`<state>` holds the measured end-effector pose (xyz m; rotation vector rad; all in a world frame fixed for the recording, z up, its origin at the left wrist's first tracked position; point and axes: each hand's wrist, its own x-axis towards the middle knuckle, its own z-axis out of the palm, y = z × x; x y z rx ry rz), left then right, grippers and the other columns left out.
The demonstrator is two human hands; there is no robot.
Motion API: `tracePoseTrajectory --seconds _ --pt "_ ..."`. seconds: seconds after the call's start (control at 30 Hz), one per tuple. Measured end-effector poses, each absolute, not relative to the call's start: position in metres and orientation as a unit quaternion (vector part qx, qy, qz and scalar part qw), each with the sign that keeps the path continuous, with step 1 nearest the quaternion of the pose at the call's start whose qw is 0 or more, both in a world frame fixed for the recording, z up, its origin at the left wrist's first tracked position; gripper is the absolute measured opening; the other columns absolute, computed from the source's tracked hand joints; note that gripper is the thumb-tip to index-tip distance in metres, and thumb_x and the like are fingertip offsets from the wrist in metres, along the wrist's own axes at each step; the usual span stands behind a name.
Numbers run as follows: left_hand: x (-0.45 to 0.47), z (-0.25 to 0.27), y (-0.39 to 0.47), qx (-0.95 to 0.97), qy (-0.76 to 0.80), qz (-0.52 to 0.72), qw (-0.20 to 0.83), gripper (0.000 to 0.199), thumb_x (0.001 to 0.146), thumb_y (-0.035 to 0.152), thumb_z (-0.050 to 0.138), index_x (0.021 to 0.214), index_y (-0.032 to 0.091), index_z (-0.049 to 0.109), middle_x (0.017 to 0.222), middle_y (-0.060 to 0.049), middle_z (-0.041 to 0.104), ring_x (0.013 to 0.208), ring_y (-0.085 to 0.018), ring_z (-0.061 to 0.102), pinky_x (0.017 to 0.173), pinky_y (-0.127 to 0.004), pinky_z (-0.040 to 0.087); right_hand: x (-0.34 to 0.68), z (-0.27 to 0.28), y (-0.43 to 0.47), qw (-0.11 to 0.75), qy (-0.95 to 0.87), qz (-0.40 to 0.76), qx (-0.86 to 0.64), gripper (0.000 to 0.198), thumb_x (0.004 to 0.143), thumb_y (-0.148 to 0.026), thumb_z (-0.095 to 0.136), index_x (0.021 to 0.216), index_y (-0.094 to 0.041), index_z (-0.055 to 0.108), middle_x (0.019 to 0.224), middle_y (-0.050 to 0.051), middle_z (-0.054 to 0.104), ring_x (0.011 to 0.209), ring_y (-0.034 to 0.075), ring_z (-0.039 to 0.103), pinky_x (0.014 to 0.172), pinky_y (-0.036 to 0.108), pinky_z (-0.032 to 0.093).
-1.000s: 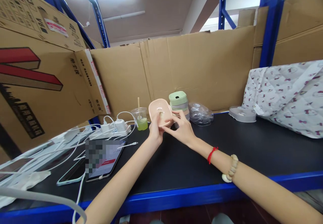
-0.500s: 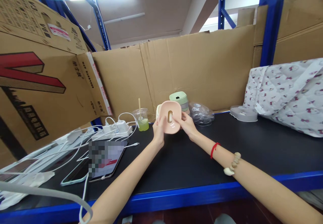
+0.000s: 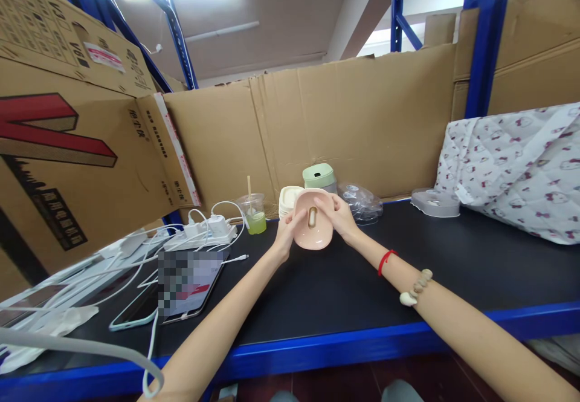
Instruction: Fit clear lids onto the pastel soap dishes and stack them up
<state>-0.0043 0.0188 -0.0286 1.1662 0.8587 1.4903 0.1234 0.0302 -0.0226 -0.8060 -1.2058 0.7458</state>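
Nearest of all, a thick white cable [image 3: 90, 350] loops over the blue front edge of the shelf [image 3: 344, 344], and just behind it a tablet [image 3: 188, 281] lies flat on the black surface with a phone [image 3: 131, 314] at its left side. Over the middle of the shelf both hands meet around a pink plastic dish [image 3: 312, 228], held off the surface and tilted so its hollow side faces the camera; a slot with a small tan piece shows in its centre. On the dish's left rim the left hand [image 3: 285, 236] has its fingers closed, thumb in front. Across from it the right hand [image 3: 341, 217] has its fingers clamped on the upper right rim, with a red string and a bead bracelet [image 3: 413, 288] on that wrist. To handle the dish well, I judge the grip should stay on the rim, leaving the slot unobstructed, with one hand steadying while the other works the tan piece. Further back sit a power strip [image 3: 199, 236] with white plugs, a clear cup [image 3: 254, 213] of green drink, a cream stack [image 3: 287, 199] just behind the dish, a green-topped stack [image 3: 319, 178], clear plastic pieces [image 3: 360, 199] and a grey tray [image 3: 435, 202]. Behind everything stands a cardboard wall [image 3: 353, 124], with patterned fabric [image 3: 516, 166] at the right
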Motion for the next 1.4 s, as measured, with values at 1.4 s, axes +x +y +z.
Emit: tracePoseTrajectory --seconds 1.4 --pt "0.002 -0.058 0.028 0.461 0.438 0.459 0.621 0.015 0.061 0.018 0.062 0.076 0.018 0.064 0.067 -0.001 0.065 0.062 -0.015 0.059 0.058 -0.023 0.042 0.222 -0.057 0.087 0.561 -0.53 -0.007 -0.636 0.069 0.063 -0.056 0.062 0.121 -0.02 0.057 0.118 0.022 0.05 0.115 0.041 0.044 0.09 0.06 0.032"
